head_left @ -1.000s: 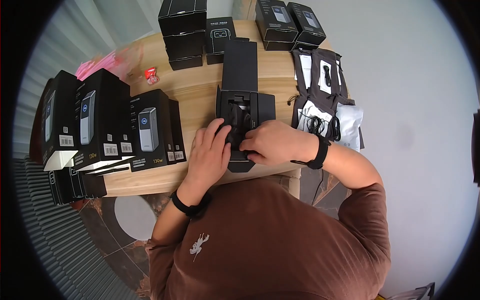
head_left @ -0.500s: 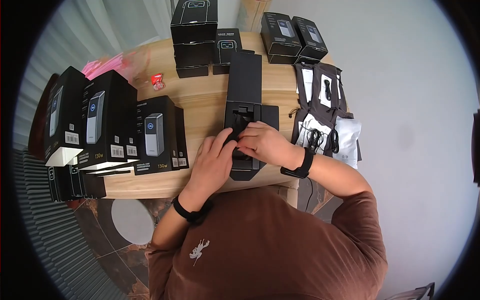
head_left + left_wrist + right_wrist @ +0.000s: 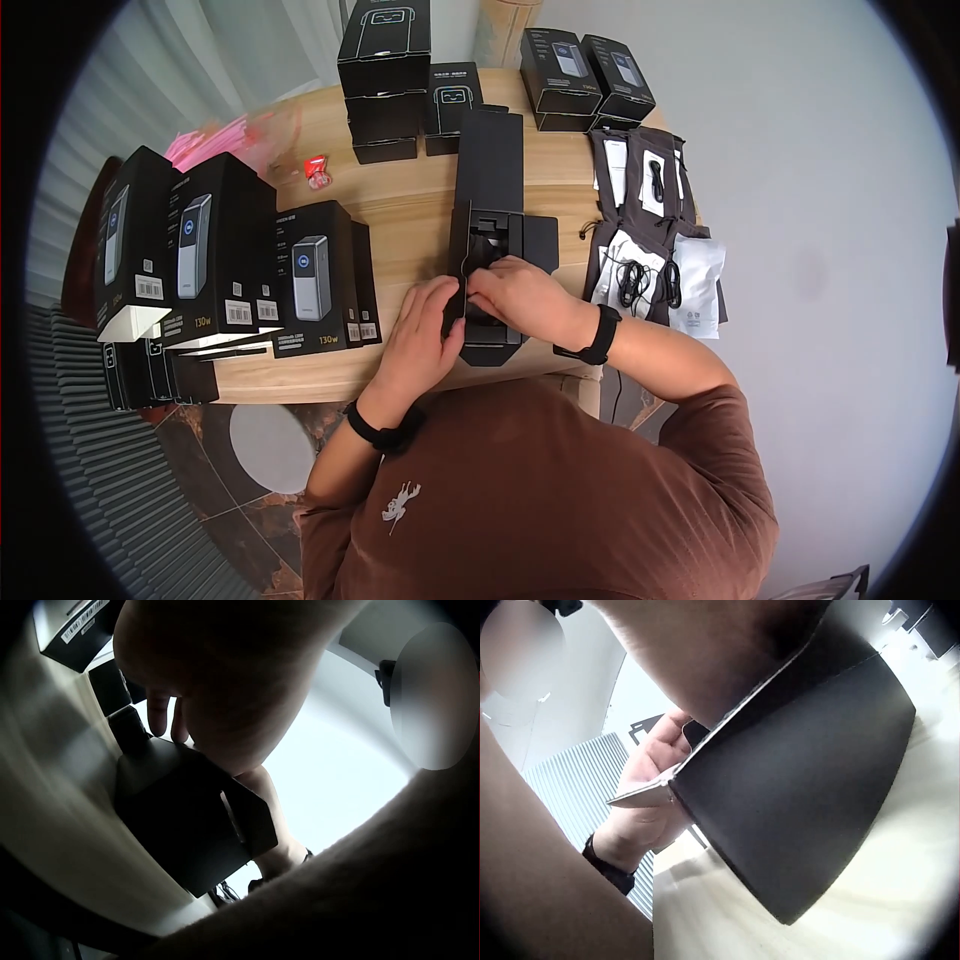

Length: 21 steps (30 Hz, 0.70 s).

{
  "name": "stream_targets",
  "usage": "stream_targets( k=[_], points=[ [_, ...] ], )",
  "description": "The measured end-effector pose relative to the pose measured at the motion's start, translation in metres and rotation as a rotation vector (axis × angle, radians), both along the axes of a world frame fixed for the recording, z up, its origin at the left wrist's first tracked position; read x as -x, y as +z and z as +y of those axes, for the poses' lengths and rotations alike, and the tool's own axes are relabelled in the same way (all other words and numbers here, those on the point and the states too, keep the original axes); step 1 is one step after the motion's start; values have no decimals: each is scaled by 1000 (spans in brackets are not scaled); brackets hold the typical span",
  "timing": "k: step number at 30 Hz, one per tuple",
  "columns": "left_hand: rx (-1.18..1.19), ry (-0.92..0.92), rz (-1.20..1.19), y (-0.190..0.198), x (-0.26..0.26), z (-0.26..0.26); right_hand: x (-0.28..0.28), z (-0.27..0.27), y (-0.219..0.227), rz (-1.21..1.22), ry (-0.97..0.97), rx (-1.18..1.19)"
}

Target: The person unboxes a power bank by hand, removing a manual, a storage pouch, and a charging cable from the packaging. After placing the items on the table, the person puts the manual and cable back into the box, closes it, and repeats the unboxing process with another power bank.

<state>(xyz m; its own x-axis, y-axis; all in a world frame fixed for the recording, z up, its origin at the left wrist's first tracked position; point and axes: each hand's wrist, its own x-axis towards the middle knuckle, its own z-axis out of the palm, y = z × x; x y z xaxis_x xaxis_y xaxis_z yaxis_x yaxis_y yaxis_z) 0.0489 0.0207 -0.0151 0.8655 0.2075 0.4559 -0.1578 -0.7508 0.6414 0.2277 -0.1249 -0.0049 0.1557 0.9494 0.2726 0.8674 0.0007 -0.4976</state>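
An upright-lidded black box (image 3: 490, 165) lies open in the head view, its right flap (image 3: 540, 245) folded outward. My left hand (image 3: 415, 335) is at the box's left side, fingers and thumb around the dark side panel. Over the opening, my right hand (image 3: 530, 300) has bent fingers reaching inside near the left panel; its fingertips are hidden, so what they touch cannot be told. The left wrist view shows the box's dark underside and front flap (image 3: 180, 817) below the hands. In the right wrist view, the right flap (image 3: 795, 772) hides part of my left hand (image 3: 656, 761).
Printed black boxes (image 3: 225, 250) stand at the left, others are stacked (image 3: 385, 60) at the back, and two (image 3: 560, 75) sit at back right. Grey pouches with cables (image 3: 640, 180), a white packet (image 3: 695, 285) and a red item (image 3: 317, 172) lie on the table (image 3: 400, 180).
The box's left panel now stands raised between the hands. My left hand has shifted from the opening to that side; my right hand has moved slightly left since a second ago.
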Motion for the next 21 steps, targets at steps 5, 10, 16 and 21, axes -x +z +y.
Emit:
stream_targets(
  k=[5,10,16,21],
  points=[
    [9,-17,-8,1,0,0,9,-3,16,-309,18,109],
    [-30,-37,20,4,2,0,22,-10,24,-433,30,232],
    [-123,-85,76,11,4,2,16,-44,43,-234,-48,63],
    [-120,-113,107,9,3,7,1,-69,46,-11,-638,-254]
  ],
)
